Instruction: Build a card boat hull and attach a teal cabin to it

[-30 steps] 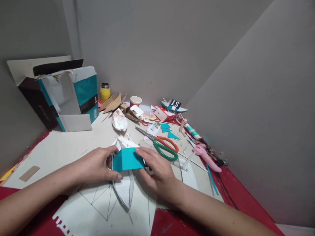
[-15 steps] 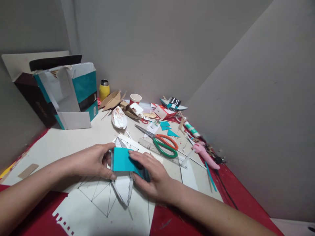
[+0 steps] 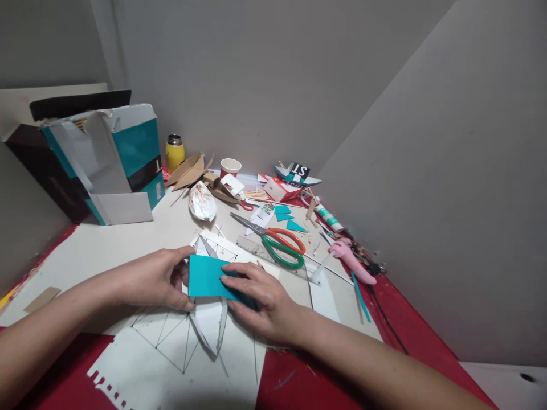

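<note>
A teal piece of card [image 3: 207, 277] lies across the middle of a small white boat-shaped card hull [image 3: 209, 327], whose pointed ends show above and below it. My left hand [image 3: 166, 279] grips the hull's left side between thumb and fingers, next to the card's left edge. On the other side, my right hand [image 3: 260, 296] holds the card's right part, fingertips on top and thumb low beside the hull. Under both lies a sheet of paper [image 3: 141, 364] with ruled pencil lines and a torn perforated edge.
Scissors [image 3: 282, 247] with orange and green handles rest on a clear ruler [image 3: 252, 246]. Right of them lies a pink glue gun [image 3: 352, 262]. Behind are teal scraps [image 3: 296, 225], a paper cup [image 3: 231, 166], a yellow bottle [image 3: 175, 154] and a large cut box [image 3: 134, 154].
The teal card has shifted slightly left over the hull, and its left edge now reaches past the hull's side. Its right part looks less bent down. The view has turned slightly right.
</note>
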Motion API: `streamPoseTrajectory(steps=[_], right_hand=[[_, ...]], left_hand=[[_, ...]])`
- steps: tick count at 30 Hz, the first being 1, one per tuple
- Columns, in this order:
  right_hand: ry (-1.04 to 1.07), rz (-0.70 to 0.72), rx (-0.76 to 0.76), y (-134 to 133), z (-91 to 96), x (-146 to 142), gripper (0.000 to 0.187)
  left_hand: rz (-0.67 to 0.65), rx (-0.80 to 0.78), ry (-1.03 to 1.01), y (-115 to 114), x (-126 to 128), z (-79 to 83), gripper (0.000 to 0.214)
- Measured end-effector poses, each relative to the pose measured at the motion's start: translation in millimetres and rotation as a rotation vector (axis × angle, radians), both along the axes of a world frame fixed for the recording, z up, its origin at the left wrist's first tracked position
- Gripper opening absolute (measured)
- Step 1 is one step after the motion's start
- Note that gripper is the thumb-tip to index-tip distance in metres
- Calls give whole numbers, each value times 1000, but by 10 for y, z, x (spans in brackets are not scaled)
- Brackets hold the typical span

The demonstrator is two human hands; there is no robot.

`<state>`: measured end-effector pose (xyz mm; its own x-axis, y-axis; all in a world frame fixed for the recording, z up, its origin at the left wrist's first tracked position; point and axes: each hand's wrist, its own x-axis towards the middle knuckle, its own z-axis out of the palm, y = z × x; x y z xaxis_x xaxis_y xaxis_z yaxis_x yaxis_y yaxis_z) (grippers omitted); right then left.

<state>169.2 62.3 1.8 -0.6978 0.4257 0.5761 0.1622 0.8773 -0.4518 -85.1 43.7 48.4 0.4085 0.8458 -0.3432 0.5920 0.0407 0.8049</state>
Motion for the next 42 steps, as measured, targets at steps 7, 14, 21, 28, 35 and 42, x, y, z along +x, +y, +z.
streamPoseTrajectory(steps=[7,14,21,28,35,42], right_hand=[[-57,0,49,14,22,24,44],[-209,-36,146,-25,45,68,50],[-232,-201,364,-39,-41,117,42],[-156,-341,543,88,65,257,40],[56,-448,727,103,281,325,35],[114,-381,853,9,565,214,25]], left_hand=[[-16,19,31,8,-3,17,43],[-34,17,58,9,10,54,40],[5,78,56,-18,51,39,34],[-55,40,20,-13,-126,217,51],[320,237,-76,-6,-158,422,35],[180,-64,-527,-77,377,564,26]])
